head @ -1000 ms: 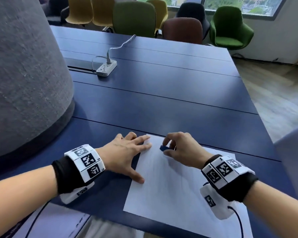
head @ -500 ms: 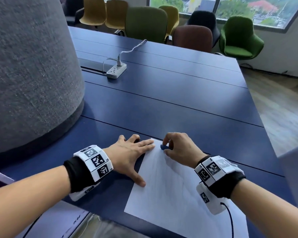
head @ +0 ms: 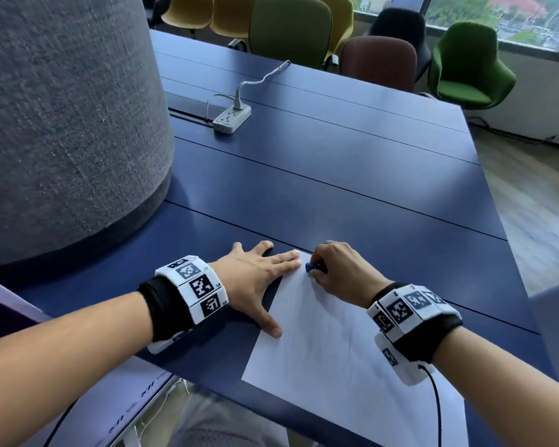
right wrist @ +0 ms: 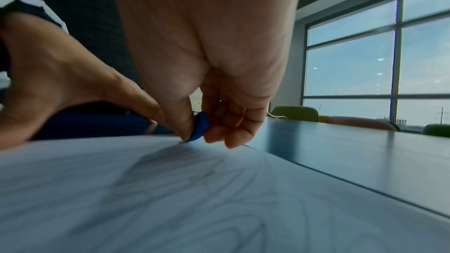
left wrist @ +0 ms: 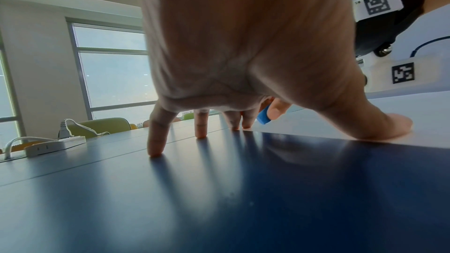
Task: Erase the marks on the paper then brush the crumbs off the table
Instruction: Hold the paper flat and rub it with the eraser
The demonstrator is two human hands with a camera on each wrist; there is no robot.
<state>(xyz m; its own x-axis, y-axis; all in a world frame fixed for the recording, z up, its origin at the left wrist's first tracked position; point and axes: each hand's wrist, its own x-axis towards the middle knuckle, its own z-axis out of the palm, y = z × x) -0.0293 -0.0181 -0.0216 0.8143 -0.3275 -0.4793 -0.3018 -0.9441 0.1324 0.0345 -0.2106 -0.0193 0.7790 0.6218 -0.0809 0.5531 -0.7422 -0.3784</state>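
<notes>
A white sheet of paper (head: 329, 343) with faint pencil marks (right wrist: 194, 180) lies on the dark blue table (head: 336, 188) near its front edge. My left hand (head: 255, 279) lies flat with spread fingers, the fingertips (left wrist: 246, 122) and thumb pressing the sheet's left edge and far corner. My right hand (head: 336, 272) pinches a small blue eraser (head: 309, 268) between thumb and fingers. The eraser (right wrist: 201, 127) touches the paper close to its far left corner, just beside the left fingertips. In the left wrist view the eraser (left wrist: 264, 115) shows behind the palm.
A big grey fabric-covered round column (head: 62, 124) stands on the left of the table. A white power strip (head: 231, 117) with a cable lies further back. Coloured chairs (head: 291, 30) line the far edge. The table's right edge (head: 497, 201) drops to a wooden floor.
The right hand with the eraser has slid a little left along the paper's top edge, towards the left fingertips. The left hand keeps its place on the paper. The head view has shifted slightly.
</notes>
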